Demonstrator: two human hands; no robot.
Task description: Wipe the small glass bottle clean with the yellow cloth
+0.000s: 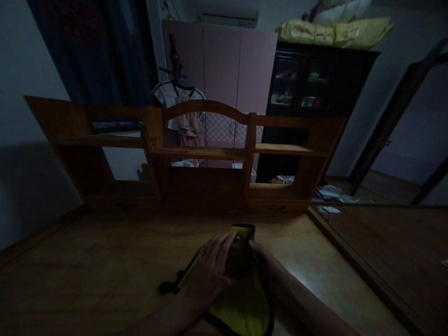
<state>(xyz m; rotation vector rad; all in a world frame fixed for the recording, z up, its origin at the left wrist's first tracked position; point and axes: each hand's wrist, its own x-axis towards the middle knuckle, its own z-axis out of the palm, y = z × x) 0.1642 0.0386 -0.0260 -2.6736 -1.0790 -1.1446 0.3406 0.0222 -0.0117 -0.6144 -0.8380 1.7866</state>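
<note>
On the wooden surface in front of me lies a yellow-green cloth piece (241,303) with black edging; its exact kind is unclear. A dark, slightly shiny object (240,259) rests on its upper part, too dim to name. My left hand (213,261) is curved over the left side of this dark object, fingers held together. Gripping the cloth's right edge is my right hand (268,263), its thumb on top and its other fingers hidden. A black strap end (168,287) sticks out on the left.
Beyond the wooden surface (87,252) stands a wooden shelf unit (203,151) with open compartments. Farther back are a pink wardrobe (220,65), hanging clothes (189,112) and a dark cabinet (315,84). A raised wooden edge (350,256) runs along the right. The room is dim.
</note>
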